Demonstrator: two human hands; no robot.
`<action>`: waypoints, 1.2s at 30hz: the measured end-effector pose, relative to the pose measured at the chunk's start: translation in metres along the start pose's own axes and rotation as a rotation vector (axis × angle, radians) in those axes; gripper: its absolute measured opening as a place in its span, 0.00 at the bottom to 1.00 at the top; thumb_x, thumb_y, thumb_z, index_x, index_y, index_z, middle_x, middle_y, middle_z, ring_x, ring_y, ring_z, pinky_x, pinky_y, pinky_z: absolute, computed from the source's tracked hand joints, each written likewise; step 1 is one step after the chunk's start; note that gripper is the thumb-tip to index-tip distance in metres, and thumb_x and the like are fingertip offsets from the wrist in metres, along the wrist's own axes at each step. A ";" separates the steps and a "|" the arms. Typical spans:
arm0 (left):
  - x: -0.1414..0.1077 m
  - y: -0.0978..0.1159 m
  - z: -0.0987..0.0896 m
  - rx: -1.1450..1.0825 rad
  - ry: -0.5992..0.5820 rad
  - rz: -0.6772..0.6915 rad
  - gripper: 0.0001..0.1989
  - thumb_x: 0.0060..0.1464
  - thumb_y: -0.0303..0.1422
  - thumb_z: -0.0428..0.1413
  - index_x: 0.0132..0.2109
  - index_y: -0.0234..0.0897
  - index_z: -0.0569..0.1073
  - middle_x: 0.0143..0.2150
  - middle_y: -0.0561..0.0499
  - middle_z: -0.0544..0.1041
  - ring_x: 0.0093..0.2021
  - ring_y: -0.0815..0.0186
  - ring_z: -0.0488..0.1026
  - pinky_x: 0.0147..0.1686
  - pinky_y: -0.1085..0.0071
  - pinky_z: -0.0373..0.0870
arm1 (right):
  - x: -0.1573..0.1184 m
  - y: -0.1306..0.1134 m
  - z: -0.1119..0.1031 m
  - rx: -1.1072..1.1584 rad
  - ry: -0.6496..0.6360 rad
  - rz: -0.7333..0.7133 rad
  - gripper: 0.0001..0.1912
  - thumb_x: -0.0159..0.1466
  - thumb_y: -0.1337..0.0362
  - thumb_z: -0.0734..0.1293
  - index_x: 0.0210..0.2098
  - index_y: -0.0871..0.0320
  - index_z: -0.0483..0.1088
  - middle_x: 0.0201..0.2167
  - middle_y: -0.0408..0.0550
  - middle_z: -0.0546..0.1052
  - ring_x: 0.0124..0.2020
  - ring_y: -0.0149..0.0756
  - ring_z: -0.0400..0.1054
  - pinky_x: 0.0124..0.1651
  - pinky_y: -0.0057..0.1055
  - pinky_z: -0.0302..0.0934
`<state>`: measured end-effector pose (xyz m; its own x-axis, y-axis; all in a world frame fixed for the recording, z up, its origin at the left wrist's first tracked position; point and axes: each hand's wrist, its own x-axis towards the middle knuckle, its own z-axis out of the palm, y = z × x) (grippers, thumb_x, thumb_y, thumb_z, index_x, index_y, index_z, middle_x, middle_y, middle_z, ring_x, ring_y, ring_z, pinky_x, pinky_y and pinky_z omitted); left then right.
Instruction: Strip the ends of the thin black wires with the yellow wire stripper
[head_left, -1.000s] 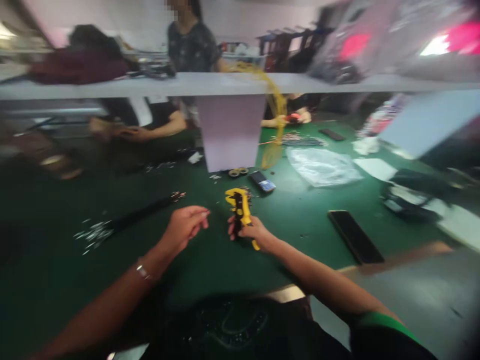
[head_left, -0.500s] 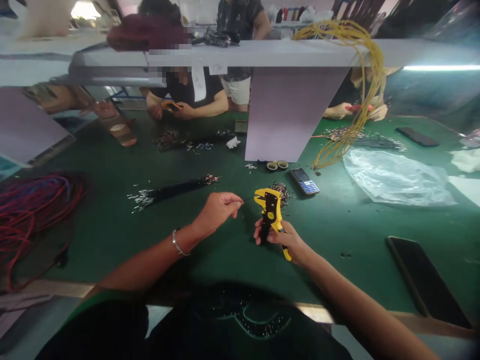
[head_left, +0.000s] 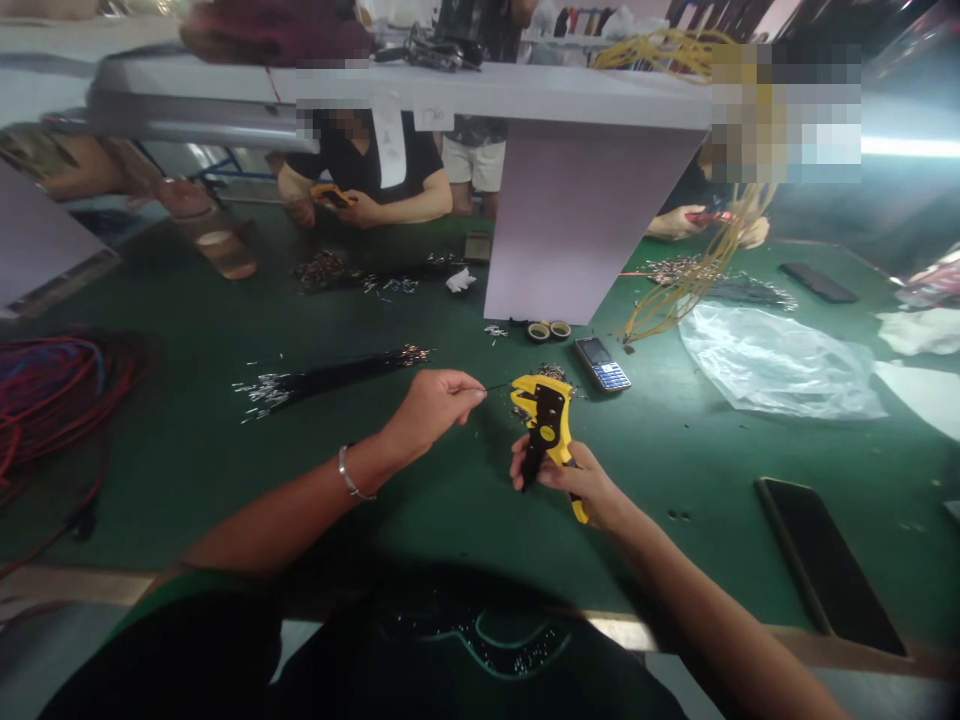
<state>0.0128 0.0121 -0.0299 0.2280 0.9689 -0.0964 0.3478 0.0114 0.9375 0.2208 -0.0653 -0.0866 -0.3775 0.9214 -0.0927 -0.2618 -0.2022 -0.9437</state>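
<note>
Green and broad, the table (head_left: 675, 450) stretches beneath a pale raised shelf (head_left: 585, 95), which stands on a light upright panel (head_left: 562, 220). Near the middle of the table, the person's right hand (head_left: 574, 478) is wrapped around a yellow and black hand tool (head_left: 553, 415), holding it upright with its mouth facing left. The left hand (head_left: 442, 405), with a bracelet (head_left: 349, 475) at its wrist, pinches a thin dark wire (head_left: 496, 387) between thumb and finger; the wire's far end reaches the mouth of the tool (whether it sits between the jaws, I cannot tell). Just behind the tool lies a small heap of scraps (head_left: 555, 372), partly hidden by it. To the left of the left hand a bundle of black wires (head_left: 341, 376) lies slantwise, pale tips at its near end and coppery ones at the other. Beyond the heap are a keypad phone (head_left: 603, 365) and, close to the panel's foot, two rolls of tape (head_left: 560, 329). A clear plastic bag (head_left: 780, 360) lies flat on the right, and a dark smartphone (head_left: 829, 565) rests by the near edge. Red wires (head_left: 60, 410) are coiled at far left, while yellow wires (head_left: 652, 50) hang over the shelf. Across the table, one co-worker holds an orange object (head_left: 330, 194) and another a red one (head_left: 709, 218).
</note>
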 end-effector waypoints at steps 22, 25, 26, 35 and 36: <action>0.000 -0.005 0.018 -0.101 -0.003 -0.007 0.07 0.50 0.30 0.55 0.33 0.33 0.77 0.17 0.55 0.70 0.17 0.76 0.60 0.20 0.75 0.55 | 0.003 0.000 -0.003 -0.003 0.041 -0.021 0.18 0.50 0.67 0.68 0.42 0.61 0.70 0.32 0.50 0.77 0.32 0.40 0.71 0.40 0.39 0.62; -0.001 -0.005 0.019 -0.111 0.000 -0.030 0.07 0.50 0.30 0.55 0.33 0.33 0.77 0.17 0.55 0.69 0.17 0.76 0.59 0.20 0.74 0.54 | 0.003 0.001 -0.003 -0.022 0.052 -0.017 0.18 0.51 0.67 0.68 0.42 0.61 0.70 0.31 0.49 0.77 0.32 0.40 0.71 0.40 0.40 0.63; -0.001 -0.004 0.019 -0.109 -0.004 -0.031 0.07 0.50 0.30 0.55 0.33 0.33 0.77 0.17 0.55 0.69 0.17 0.76 0.58 0.20 0.74 0.54 | 0.003 0.002 -0.003 -0.030 0.048 -0.015 0.18 0.51 0.67 0.68 0.42 0.61 0.70 0.31 0.49 0.77 0.32 0.40 0.71 0.40 0.40 0.63; 0.002 0.000 0.011 -0.125 0.005 -0.053 0.06 0.48 0.31 0.57 0.31 0.32 0.77 0.15 0.59 0.64 0.15 0.77 0.54 0.18 0.75 0.50 | 0.001 -0.003 -0.003 0.000 0.001 -0.014 0.17 0.52 0.66 0.68 0.42 0.61 0.70 0.32 0.50 0.76 0.32 0.40 0.71 0.40 0.40 0.63; 0.002 0.000 0.011 -0.136 0.011 -0.064 0.06 0.48 0.31 0.57 0.31 0.32 0.76 0.14 0.58 0.64 0.15 0.77 0.54 0.17 0.75 0.50 | 0.001 -0.004 -0.003 0.010 0.001 -0.013 0.17 0.52 0.66 0.68 0.42 0.61 0.70 0.32 0.50 0.76 0.32 0.40 0.71 0.40 0.40 0.63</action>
<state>0.0232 0.0115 -0.0339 0.1990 0.9677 -0.1545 0.2350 0.1059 0.9662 0.2240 -0.0631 -0.0840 -0.3735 0.9241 -0.0807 -0.2758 -0.1937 -0.9415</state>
